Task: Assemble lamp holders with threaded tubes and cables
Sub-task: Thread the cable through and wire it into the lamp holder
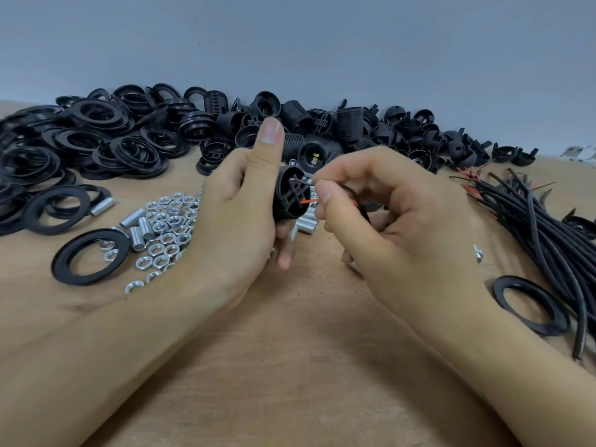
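Gripped in the left hand, a black holder sits just above the table, thumb upright along its side. Beside it the right hand pinches a red wire against the holder's ribbed end, with a black cable looping under the fingers. Near left lies a ring next to nuts and short tubes. Near right lies another ring, with a bundle of cables beyond. Farther back, piles of rings and holders line the wall.
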A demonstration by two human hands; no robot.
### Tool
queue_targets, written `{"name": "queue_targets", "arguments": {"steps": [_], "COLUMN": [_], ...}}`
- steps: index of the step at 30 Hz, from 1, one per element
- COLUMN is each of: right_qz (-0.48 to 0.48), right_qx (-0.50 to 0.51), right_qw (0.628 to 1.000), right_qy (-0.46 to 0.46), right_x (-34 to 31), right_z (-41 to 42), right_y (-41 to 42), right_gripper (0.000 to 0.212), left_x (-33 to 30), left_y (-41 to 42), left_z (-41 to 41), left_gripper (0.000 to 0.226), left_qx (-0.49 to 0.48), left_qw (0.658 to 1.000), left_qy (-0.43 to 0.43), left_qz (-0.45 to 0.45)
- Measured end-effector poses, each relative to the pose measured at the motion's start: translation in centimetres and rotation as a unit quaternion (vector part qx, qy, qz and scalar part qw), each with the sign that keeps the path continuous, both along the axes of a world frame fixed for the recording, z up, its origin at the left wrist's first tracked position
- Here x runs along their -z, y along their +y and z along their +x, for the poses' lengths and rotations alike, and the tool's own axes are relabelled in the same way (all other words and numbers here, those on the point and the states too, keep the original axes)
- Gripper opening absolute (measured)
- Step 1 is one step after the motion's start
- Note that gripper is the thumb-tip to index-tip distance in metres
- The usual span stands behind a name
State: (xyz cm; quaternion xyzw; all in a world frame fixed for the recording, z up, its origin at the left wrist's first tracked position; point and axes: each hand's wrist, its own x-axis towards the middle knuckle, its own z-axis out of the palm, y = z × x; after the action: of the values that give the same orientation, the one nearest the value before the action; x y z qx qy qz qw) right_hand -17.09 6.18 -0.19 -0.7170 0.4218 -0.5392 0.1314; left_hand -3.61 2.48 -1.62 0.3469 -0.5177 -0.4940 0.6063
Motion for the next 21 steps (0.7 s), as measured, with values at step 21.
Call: {"name": "queue_targets", "arguments": {"steps": [21], "right_qz": [0.022], "right_qx": [0.003], "right_qw": [0.999], "right_qy": [0.026], "right_x": [0.13], "right_z": [0.27], "right_y": [0.09], "right_gripper": [0.005], "left_x": [0.24], "left_y": [0.34], "left_z": [-0.37], "left_gripper": [0.044], "left_qx": [-0.048], "left_qw": [0.997], "left_qy": [-0.048], "left_qz": [-0.048]}}
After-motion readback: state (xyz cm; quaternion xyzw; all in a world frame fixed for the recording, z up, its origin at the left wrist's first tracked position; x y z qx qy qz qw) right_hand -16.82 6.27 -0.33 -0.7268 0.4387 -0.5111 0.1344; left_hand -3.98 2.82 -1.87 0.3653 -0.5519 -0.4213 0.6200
